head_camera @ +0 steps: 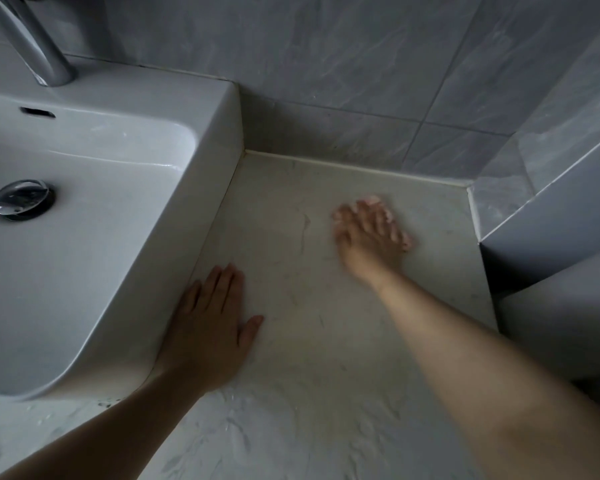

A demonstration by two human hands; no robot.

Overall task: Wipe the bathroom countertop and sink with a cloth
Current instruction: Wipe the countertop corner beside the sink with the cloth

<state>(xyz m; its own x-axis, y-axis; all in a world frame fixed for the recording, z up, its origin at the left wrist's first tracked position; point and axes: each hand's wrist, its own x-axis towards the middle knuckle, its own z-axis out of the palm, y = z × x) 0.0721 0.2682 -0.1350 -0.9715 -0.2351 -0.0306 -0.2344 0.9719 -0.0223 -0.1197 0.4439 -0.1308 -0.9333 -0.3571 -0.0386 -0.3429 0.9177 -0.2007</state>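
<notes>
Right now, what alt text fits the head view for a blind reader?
The right hand, motion-blurred, presses down on the pale marble countertop near the tiled wall; no cloth is clearly visible. The left hand lies flat beside the white sink.

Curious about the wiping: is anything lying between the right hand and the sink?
Nothing visible: bare countertop runs from the right hand to the sink. The left hand rests flat nearer the front, beside the sink.

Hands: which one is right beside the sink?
The left hand, flat on the countertop with its edge along the sink wall; the blurred right hand lies apart, nearer the tiled wall.
</notes>
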